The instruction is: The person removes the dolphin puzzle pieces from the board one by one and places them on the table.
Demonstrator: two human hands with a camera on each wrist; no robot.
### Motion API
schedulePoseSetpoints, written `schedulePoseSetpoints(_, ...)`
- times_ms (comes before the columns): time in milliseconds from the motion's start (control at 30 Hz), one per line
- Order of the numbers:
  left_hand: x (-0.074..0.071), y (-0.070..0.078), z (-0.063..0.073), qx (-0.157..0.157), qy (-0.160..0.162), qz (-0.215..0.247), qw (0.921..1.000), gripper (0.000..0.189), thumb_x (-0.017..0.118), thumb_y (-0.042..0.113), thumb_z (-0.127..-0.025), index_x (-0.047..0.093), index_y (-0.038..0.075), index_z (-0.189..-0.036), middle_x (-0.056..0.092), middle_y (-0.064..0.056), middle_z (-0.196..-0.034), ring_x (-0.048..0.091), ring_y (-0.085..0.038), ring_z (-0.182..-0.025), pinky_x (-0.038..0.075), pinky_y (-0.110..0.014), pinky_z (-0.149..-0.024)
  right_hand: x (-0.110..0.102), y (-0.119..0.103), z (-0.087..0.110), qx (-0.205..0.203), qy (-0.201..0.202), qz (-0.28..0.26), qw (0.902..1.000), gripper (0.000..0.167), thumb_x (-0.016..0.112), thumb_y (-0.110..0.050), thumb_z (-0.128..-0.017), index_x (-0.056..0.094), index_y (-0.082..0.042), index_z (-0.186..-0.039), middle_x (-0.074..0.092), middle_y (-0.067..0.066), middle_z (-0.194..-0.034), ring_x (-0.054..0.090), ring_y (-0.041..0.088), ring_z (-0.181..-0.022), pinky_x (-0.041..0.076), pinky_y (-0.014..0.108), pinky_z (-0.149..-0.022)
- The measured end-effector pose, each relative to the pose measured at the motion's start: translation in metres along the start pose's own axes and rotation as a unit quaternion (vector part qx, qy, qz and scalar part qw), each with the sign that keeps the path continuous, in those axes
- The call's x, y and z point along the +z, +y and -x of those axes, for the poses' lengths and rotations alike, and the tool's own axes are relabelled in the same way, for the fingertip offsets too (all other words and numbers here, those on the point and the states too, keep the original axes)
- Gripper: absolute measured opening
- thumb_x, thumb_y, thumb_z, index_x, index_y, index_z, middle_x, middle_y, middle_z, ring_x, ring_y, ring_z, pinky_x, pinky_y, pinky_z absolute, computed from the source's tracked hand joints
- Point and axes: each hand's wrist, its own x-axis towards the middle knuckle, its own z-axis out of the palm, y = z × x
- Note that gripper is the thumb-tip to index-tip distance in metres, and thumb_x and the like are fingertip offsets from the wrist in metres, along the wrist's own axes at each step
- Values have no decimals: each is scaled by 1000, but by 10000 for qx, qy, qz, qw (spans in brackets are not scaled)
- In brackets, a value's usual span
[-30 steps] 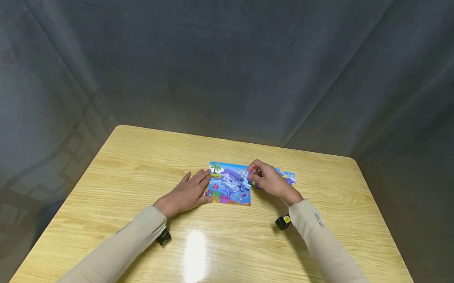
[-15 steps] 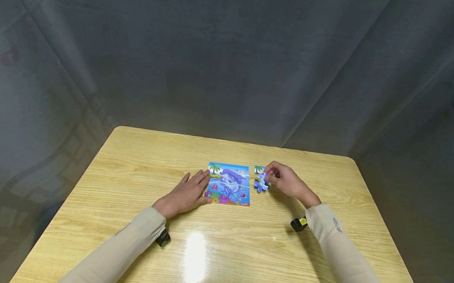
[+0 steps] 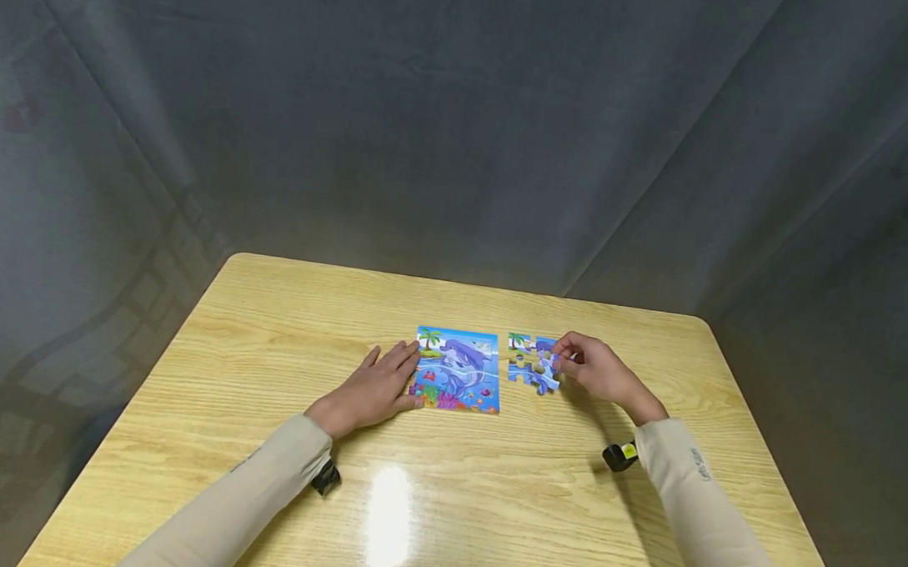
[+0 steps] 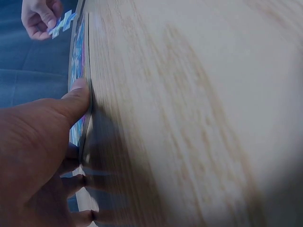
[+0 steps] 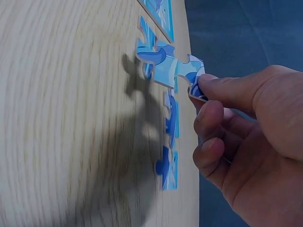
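Note:
A jigsaw board (image 3: 458,371) with a dolphin picture lies flat on the table. My left hand (image 3: 371,391) rests at its left edge, fingers straight and spread, the thumb (image 4: 79,94) touching the board's near corner. Right of the board, my right hand (image 3: 599,368) pinches a blue-and-purple jigsaw piece (image 5: 165,66) between thumb and fingertips. That piece is held up off the table, its shadow falling on the wood beneath. Below and beside it, several loose jigsaw pieces (image 3: 519,342) lie in a small group, partly covered by the held piece and the right hand.
The wooden table (image 3: 447,492) has rounded far corners, and a bright reflection shows near its front. Dark grey curtains (image 3: 459,133) hang behind and along both sides. Black wrist cameras (image 3: 619,457) sit on both beige-sleeved arms.
My right hand has moved right, from the board's right edge to above the loose pieces, carrying the jigsaw piece. More loose pieces now show. The left hand stays in place.

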Motion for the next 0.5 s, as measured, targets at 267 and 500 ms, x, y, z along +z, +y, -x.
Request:
schedulePoseSetpoints(267, -1, 1, 1, -2, -39, 91, 10000, 84, 54, 51, -110, 22, 2, -170, 13, -14, -181, 13, -37, -169, 12, -67, -135, -7, 12, 5, 48, 2, -40, 10000, 11, 62, -2, -106, 64, 5, -114, 64, 18, -99, 58, 23, -76, 49, 27, -57)
schedulePoseSetpoints(500, -1, 0, 1, 25, -7, -1, 10000, 84, 54, 51, -110, 22, 1, -170, 14, -14, -181, 14, -37, -169, 13, -68, -134, -8, 14, 8, 28, -6, -162, 9999, 13, 62, -2, -106, 64, 8, -114, 64, 19, -98, 56, 21, -75, 49, 29, -57)
